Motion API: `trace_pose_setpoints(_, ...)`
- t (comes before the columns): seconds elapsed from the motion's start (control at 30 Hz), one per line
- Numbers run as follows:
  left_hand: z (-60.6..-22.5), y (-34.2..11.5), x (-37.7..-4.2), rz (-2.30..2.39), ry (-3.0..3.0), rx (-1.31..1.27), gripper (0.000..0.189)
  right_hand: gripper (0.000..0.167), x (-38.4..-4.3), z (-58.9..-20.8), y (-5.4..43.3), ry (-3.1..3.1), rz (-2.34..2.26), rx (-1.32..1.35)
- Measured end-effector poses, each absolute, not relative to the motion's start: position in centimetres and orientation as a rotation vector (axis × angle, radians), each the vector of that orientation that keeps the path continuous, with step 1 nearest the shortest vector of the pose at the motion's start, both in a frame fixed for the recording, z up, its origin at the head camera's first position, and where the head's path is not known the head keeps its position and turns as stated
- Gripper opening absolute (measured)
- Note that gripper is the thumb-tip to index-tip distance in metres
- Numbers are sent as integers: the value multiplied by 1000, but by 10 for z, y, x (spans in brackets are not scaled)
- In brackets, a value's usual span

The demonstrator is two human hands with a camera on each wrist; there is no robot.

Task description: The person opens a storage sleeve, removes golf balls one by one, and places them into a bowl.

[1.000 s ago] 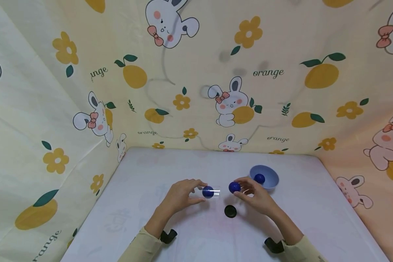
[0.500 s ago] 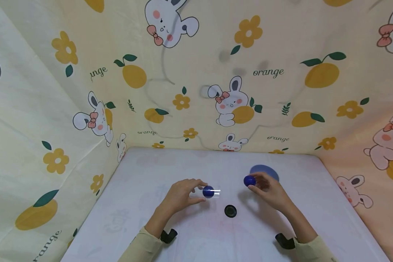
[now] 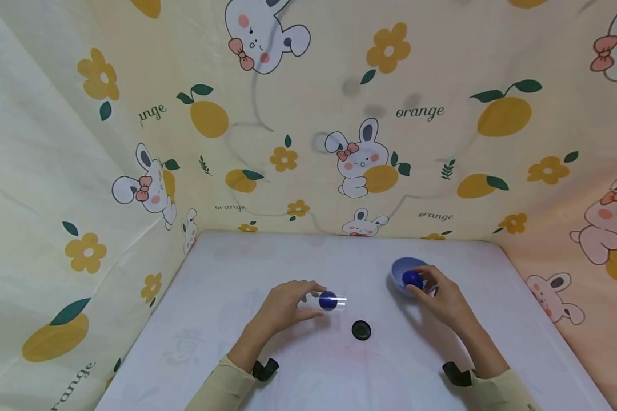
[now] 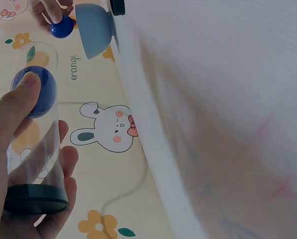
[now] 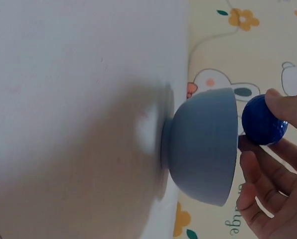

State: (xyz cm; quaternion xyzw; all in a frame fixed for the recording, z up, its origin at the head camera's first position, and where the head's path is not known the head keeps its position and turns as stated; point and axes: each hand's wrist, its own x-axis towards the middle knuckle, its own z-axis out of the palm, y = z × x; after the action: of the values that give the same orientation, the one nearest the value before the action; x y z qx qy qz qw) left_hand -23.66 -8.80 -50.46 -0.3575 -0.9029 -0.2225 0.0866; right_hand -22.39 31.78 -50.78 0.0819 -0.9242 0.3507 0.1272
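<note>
My left hand (image 3: pixel 285 305) grips a clear tube (image 4: pixel 51 134) with a dark base (image 4: pixel 36 199), which lies sideways in the head view. Inside the tube sits a blue ball (image 3: pixel 328 301), with the thumb across it on the outside in the left wrist view. A second blue ball (image 5: pixel 263 120) is pinched between the thumb and fingers of my right hand (image 3: pixel 442 297). That ball is right at the mouth of a light blue bowl (image 5: pixel 203 147), just past its rim in the right wrist view. The fingers partly cover the bowl in the head view.
A round black lid (image 3: pixel 361 330) lies on the white-covered table (image 3: pixel 288 257) between the hands. Printed cloth with rabbits and oranges (image 3: pixel 308 85) hangs behind and at both sides. Black straps (image 3: pixel 264 371) show at the wrists.
My right hand has carried its blue ball rightward, away from the tube, to above the bowl. The left hand and the tube have stayed in place.
</note>
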Motion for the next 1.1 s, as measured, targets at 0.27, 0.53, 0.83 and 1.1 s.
trace_pose_setpoints(0.27, -503, -88, -236, -676, -2704, -1065, 53, 50, -227, -509, 323, -2729, 957, 219)
trace_pose_setpoints(0.53, -505, -90, -237, -665, -2702, -1059, 53, 43, -229, -510, 324, -2731, 948, 246)
trace_pose_setpoints(0.83, -505, -90, -237, -658, -2702, -1049, 53, 33, -230, -511, 320, -2699, 988, 258)
trace_pose_setpoints(1.1, -504, -91, -236, -664, -2704, -1045, 53, 27, -229, -515, 309, -2604, 1025, 341)
